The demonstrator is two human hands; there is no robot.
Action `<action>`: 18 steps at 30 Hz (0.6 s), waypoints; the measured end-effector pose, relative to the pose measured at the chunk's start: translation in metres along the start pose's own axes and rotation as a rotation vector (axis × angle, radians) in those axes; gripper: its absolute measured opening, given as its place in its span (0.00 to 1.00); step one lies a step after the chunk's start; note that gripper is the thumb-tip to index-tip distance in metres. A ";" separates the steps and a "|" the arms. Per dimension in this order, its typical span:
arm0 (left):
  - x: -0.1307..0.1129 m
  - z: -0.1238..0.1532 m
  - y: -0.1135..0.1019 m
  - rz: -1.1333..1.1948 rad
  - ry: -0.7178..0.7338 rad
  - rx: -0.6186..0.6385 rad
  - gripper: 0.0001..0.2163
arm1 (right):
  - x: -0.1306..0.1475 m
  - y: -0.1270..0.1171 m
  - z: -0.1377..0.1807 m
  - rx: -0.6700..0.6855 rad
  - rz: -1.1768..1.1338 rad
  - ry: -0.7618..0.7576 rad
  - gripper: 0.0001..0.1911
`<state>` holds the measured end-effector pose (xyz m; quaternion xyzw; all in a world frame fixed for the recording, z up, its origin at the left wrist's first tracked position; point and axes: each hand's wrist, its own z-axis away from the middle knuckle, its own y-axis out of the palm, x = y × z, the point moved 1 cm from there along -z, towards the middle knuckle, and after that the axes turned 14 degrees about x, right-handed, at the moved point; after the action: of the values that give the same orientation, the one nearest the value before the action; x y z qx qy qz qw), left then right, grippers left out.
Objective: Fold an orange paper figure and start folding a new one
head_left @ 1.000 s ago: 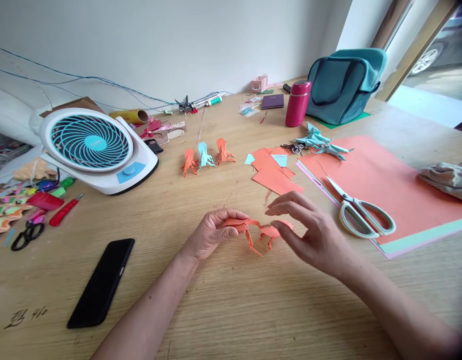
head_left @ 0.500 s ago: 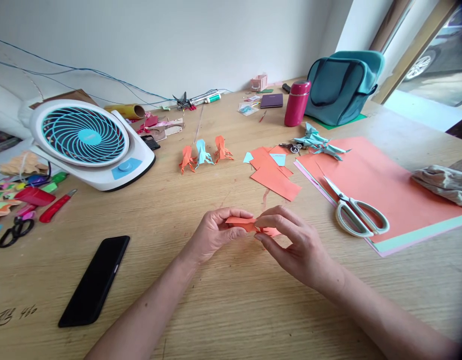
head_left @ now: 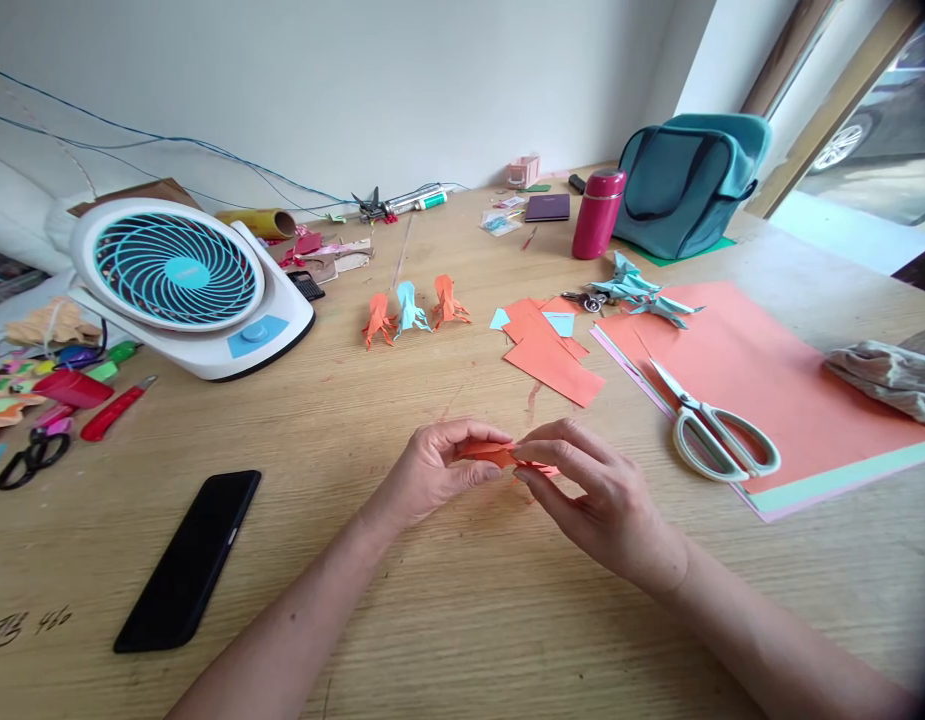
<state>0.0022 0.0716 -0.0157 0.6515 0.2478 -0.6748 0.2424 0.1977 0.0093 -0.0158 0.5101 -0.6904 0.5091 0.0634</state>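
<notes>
Both my hands meet over the middle of the wooden table (head_left: 447, 620). My left hand (head_left: 439, 472) pinches one end of a small orange folded paper figure (head_left: 498, 454). My right hand (head_left: 597, 500) pinches the other end of the same figure with thumb and fingertips. Most of the paper is hidden between my fingers. Beyond my hands stand three finished paper figures (head_left: 413, 312), two orange and one light blue.
A black phone (head_left: 188, 560) lies at the left front. A white and teal fan (head_left: 184, 285) stands at the back left. Orange paper pieces (head_left: 552, 355), scissors (head_left: 713, 430) on a large orange sheet (head_left: 777, 380), a red flask (head_left: 597, 212) and a teal bag (head_left: 687, 180) are to the right.
My right hand, open and apart a second ago, has closed onto the orange figure. The figure's hanging legs are now hidden between my fingers.
</notes>
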 end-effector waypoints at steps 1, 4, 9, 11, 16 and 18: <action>-0.001 0.000 0.000 -0.037 0.003 -0.002 0.15 | 0.000 0.000 0.000 0.001 0.002 -0.004 0.12; -0.003 0.001 0.000 -0.161 0.020 0.008 0.14 | 0.000 0.000 0.000 0.008 0.009 -0.001 0.12; -0.007 0.000 0.001 -0.276 0.041 0.028 0.13 | 0.000 0.000 -0.001 0.023 0.008 0.007 0.12; -0.009 0.000 0.001 -0.313 0.039 0.032 0.13 | -0.001 -0.001 -0.001 0.040 0.005 0.010 0.12; -0.012 0.002 -0.002 -0.432 0.053 0.050 0.11 | -0.002 -0.002 -0.002 0.095 0.003 0.011 0.10; -0.013 0.003 -0.004 -0.458 0.071 0.064 0.11 | -0.003 -0.001 -0.002 0.098 -0.019 0.019 0.11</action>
<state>-0.0021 0.0734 -0.0021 0.6089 0.3758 -0.6965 0.0532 0.1990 0.0126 -0.0159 0.5142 -0.6589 0.5468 0.0497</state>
